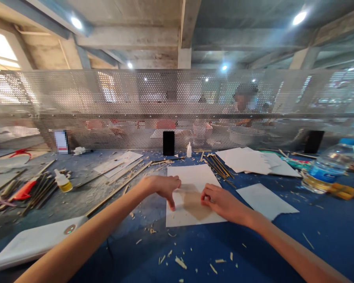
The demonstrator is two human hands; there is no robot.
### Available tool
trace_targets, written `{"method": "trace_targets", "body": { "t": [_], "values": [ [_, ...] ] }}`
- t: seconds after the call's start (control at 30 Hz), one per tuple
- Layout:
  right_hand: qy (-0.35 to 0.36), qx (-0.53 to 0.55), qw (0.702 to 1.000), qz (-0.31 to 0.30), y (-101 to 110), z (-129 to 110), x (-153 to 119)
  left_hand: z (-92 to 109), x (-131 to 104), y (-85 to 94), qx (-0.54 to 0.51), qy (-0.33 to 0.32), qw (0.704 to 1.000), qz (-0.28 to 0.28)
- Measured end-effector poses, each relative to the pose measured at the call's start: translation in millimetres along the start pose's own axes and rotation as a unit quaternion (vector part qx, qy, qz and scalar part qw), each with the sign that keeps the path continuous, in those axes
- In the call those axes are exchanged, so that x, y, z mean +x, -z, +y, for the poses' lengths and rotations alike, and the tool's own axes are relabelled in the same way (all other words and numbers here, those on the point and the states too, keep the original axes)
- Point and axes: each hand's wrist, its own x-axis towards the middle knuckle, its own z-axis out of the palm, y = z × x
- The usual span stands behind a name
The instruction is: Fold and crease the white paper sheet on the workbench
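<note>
Over a white sheet (pixel 194 174) on a blue table (pixel 126 255), the left hand (pixel 166 187) spreads open at left while the right hand (pixel 222 200) curls, its grip unclear, at right.

Two grips (pixel 168 188) (pixel 216 199), two squeeze bottles (pixel 64 184) (pixel 189 151), one water bottle (pixel 324 169), three phones (pixel 168 143) (pixel 61 141) (pixel 314 142)

hands (pixel 165 188) (pixel 221 200): over white sheet (pixel 193 173) | white bottle (pixel 189 150): upright beyond | blue-capped bottle (pixel 327 169): right | shavings (pixel 181 262): scattered

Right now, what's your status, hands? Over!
Left grip spread at white sheet's left edge. Right grip curled over its right side. Sheet flat on table. Possible clutter: wood shavings nearby.
</note>
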Motion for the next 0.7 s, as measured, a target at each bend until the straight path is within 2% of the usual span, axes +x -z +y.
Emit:
{"method": "trace_targets", "body": {
  "t": [0.1, 0.3, 0.5, 0.63, 0.7],
  "values": [
    [0.02, 0.036, 0.999, -0.026, -3.9, -3.0, 0.0, -0.9, 0.7, -0.5, -0.004, 0.005, 1.0, -0.002],
    [0.006, -0.011, 0.999, 0.031, -1.7, 3.1, 1.0, -0.8, 1.3, 0.5, 0.007, -0.002, 1.0, 0.0],
    [0.016, 0.043, 0.999, -0.008, -3.8, -0.6, 1.2, 1.1, -0.2, 1.1, 0.013, 0.003, 1.0, 0.0],
    [0.002, 0.03, 0.999, 0.037, -4.7, 5.7, 1.9, 0.3, 1.1, -1.3, 0.013, 0.008, 1.0, 0.007],
    [-0.007, 0.036, 0.999, 0.036, -2.3, 8.1, 1.7, -0.7, 2.0, -2.6, 0.019, 0.01, 1.0, 0.007]
  ]
}}
